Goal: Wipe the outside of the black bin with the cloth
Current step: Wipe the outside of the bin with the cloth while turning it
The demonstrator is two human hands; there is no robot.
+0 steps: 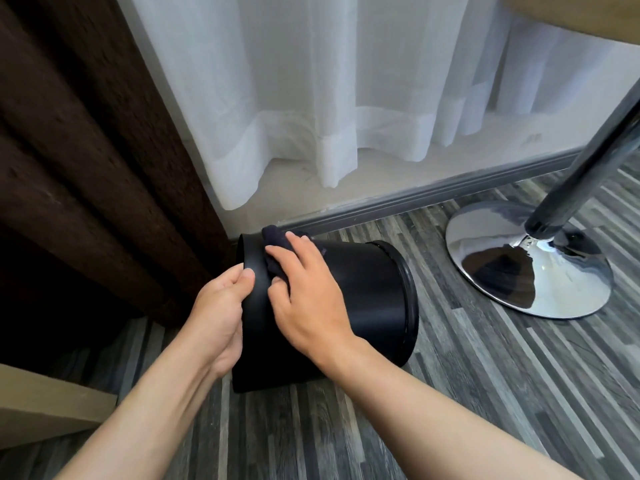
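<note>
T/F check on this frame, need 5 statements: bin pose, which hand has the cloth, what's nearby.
1. The black bin lies on its side on the floor. True.
2. The left hand holds the cloth. False: the right hand presses the cloth on the bin wall; the left grips the rim.
3. The cloth is white. False: it is dark.
4. A chrome stand base sits right of the bin. True.
5. The bin touches the chrome base. False: bare floor separates them.

Both hands (266, 299) and forearms are bare, with no sleeves visible.
</note>
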